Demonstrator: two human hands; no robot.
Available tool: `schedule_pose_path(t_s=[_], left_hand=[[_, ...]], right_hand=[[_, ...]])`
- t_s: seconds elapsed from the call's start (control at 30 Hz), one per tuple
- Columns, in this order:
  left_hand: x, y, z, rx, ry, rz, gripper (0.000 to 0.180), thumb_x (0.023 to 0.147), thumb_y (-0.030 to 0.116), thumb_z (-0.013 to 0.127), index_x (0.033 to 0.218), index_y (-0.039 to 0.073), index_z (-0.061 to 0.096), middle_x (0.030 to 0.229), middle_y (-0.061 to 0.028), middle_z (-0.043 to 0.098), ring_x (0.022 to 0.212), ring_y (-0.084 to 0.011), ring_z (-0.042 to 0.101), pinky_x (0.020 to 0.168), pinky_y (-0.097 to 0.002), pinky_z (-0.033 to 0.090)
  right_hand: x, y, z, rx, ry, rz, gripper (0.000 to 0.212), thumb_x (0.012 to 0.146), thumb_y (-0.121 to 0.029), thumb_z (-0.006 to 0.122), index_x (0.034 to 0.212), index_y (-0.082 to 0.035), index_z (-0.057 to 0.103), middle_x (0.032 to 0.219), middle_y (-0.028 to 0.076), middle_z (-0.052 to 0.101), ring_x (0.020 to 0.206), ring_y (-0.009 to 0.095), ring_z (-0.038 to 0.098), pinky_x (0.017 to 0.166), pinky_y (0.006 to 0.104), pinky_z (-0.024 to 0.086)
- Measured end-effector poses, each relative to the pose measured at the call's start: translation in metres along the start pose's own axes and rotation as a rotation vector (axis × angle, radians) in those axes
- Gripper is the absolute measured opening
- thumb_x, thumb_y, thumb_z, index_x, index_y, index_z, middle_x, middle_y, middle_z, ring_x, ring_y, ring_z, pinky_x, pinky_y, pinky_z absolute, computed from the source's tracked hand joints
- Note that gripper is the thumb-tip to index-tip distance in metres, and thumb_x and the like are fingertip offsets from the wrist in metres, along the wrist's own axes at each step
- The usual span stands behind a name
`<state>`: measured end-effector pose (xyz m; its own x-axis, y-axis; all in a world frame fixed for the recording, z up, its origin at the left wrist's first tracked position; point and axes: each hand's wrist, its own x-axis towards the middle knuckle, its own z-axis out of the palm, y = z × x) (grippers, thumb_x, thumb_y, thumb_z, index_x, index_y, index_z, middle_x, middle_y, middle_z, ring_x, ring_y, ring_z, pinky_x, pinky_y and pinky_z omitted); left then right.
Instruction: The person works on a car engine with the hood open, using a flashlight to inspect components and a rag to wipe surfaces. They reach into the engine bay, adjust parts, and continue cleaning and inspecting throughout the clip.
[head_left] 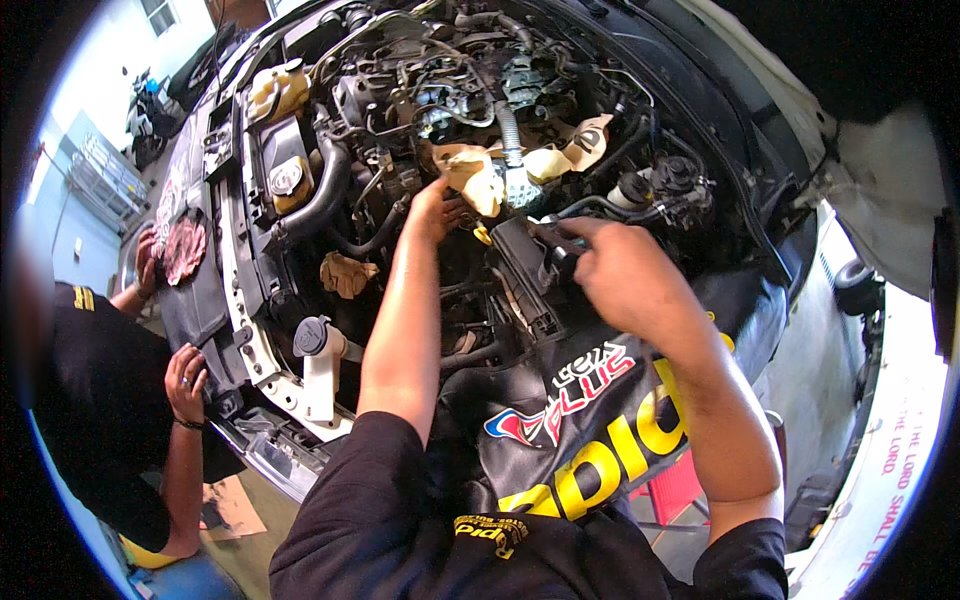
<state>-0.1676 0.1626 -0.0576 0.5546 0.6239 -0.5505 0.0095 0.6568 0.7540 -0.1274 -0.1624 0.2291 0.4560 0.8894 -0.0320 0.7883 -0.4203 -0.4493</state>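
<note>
My left hand (pixel 437 212) reaches into the engine bay, its fingers apart beside the crumpled tan paper (pixel 476 180). Its fingertips are partly lost among dark parts. My right hand (pixel 622 272) is closed around a dark thing (pixel 563 262) at the bay's near right side; its kind does not show clearly. Beneath that hand sits a long black box-shaped part (pixel 522 275). Between my hands are a yellow loop (pixel 482 235) and a ribbed grey hose (pixel 510 135) that runs down to a silvery part (pixel 521 188).
A black cover (pixel 470 425) drapes the near fender. On the left are a washer filler neck (pixel 318 375), a coolant tank (pixel 278 90) and a thick black hose (pixel 325 190). Another person (pixel 105 400) stands at the car's front, one hand near a reddish rag (pixel 185 250).
</note>
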Motion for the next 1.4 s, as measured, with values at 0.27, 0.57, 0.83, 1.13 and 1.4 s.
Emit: schedule_pose_path(t_s=[0.27, 0.57, 0.83, 1.13, 1.4], left_hand=[[-0.091, 0.086, -0.001, 0.586, 0.019, 0.083, 0.066, 0.088, 0.056, 0.073, 0.119, -0.002, 0.069, 0.115, -0.0188, 0.072, 0.105, -0.031, 0.068, 0.096, -0.0501, 0.051], [-0.103, 0.068, -0.028, 0.473, 0.013, -0.019, 0.008, 0.089, 0.008, 0.07, 0.087, 0.0, 0.069, 0.079, -0.0083, 0.071, 0.062, -0.0211, 0.07, 0.061, -0.0347, 0.063], [-0.124, 0.066, -0.022, 0.641, -0.007, -0.008, 0.028, 0.1, 0.023, 0.063, 0.1, -0.004, 0.07, 0.086, -0.0135, 0.074, 0.071, -0.0245, 0.073, 0.07, -0.0367, 0.065], [-0.243, 0.048, 0.079, 1.447, -0.061, 0.878, 0.043, 0.097, 0.037, 0.07, 0.116, -0.002, 0.067, 0.101, -0.0206, 0.073, 0.096, -0.0346, 0.073, 0.086, -0.0433, 0.055], [-0.25, -0.045, 0.148, 1.466, -0.095, 0.869, 0.075, 0.086, 0.034, 0.079, 0.144, 0.001, 0.045, 0.125, -0.0279, 0.063, 0.116, -0.0438, 0.064, 0.097, -0.0491, 0.053]], right_hand=[[-0.011, 0.011, 0.023, -0.167, -0.139, -0.029, 0.034, 0.094, -0.015, 0.053, 0.119, -0.005, 0.074, 0.109, 0.023, 0.072, 0.103, 0.04, 0.069, 0.095, 0.051, 0.055], [-0.032, 0.031, -0.012, -0.072, -0.043, -0.034, 0.035, 0.092, -0.013, 0.052, 0.117, -0.002, 0.073, 0.11, 0.027, 0.07, 0.106, 0.041, 0.067, 0.098, 0.0495, 0.053], [-0.044, 0.045, -0.042, 0.038, 0.038, -0.021, 0.035, 0.091, -0.013, 0.055, 0.12, -0.001, 0.072, 0.094, 0.024, 0.073, 0.089, 0.034, 0.072, 0.087, 0.0432, 0.056], [-0.06, 0.116, -0.091, 0.384, 0.185, 0.187, 0.032, 0.097, -0.017, 0.059, 0.12, 0.002, 0.071, 0.077, 0.009, 0.071, 0.067, 0.014, 0.063, 0.066, 0.0303, 0.05], [-0.071, 0.158, -0.083, 0.372, 0.167, 0.146, 0.034, 0.101, -0.017, 0.06, 0.131, -0.003, 0.065, 0.082, -0.001, 0.064, 0.059, 0.002, 0.047, 0.051, 0.0181, 0.036]])
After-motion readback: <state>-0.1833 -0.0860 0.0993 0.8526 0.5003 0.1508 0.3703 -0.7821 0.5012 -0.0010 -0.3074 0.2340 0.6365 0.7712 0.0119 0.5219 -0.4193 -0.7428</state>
